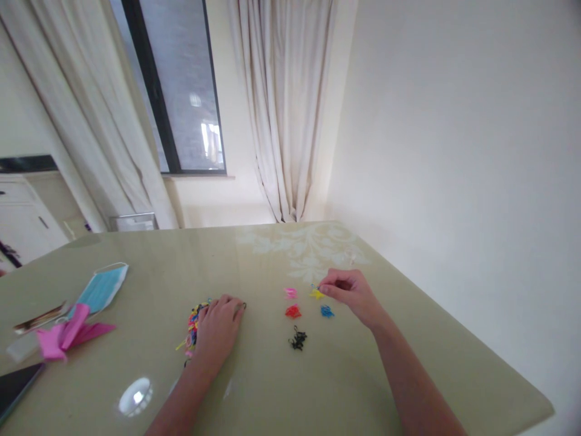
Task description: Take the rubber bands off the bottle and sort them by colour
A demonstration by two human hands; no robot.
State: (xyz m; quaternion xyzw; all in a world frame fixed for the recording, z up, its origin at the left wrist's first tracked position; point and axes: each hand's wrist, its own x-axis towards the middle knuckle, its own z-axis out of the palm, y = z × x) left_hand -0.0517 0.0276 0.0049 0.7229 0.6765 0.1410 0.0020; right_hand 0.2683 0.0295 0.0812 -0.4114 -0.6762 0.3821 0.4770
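Observation:
My left hand (220, 330) rests against the right side of a pile of small mixed-colour loop-like pieces (192, 324), partly covering it. A small dark loop (245, 306) sticks out at its closed thumb and index fingertips. My right hand (347, 290) is closed in a pinch, with a tiny dark piece (316, 287) at the fingertips, just above a little yellow heap (316, 294). Close by lie a pink heap (290, 293), a red heap (293, 311), a blue heap (327, 311) and a black heap (298, 339), each of one colour.
On the left of the glossy table (345, 387) lie a blue face mask (102, 288), a folded pink paper shape (72, 333) and a dark flat device (18, 387). A bright light reflection shows on the near surface. The wall (454, 151) borders the right side; curtains and a window are behind.

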